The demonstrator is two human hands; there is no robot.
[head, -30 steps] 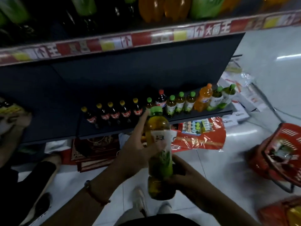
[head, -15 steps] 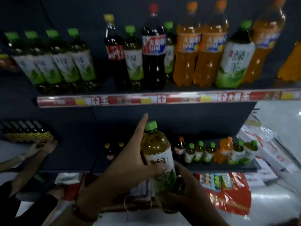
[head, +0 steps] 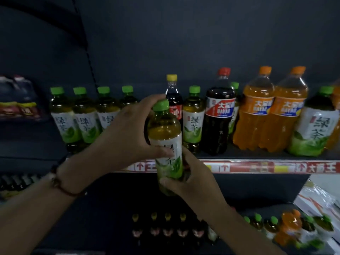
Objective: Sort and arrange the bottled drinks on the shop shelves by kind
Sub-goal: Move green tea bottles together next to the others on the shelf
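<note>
**Green tea bottle held at upper shelf edge**

Green tea bottle [head: 166,142], green-capped and upright, is held in front of the red price strip [head: 257,167] on the upper shelf [head: 257,157], clamped between both hands. The left hand [head: 127,133] wraps its upper body, thumb across the label and a finger reaching past the cap. The right hand [head: 191,178] grips the lower part, fingers curled round the base. A beaded bracelet [head: 61,184] sits on the left wrist.

On the shelf behind, a row of four green tea bottles [head: 84,116] stands to the left, partly hidden by the left hand. Just right of the held bottle stand a yellow-capped dark bottle [head: 173,96], another green tea bottle [head: 193,118], a large cola bottle [head: 219,115], two large orange drink bottles [head: 270,111] and a large green tea bottle [head: 314,124].

The lower shelf [head: 110,227] carries dark yellow-capped bottles [head: 165,225] and, to the right, green-capped bottles [head: 265,223] with one orange bottle [head: 290,225]; details there are blurred.
</note>
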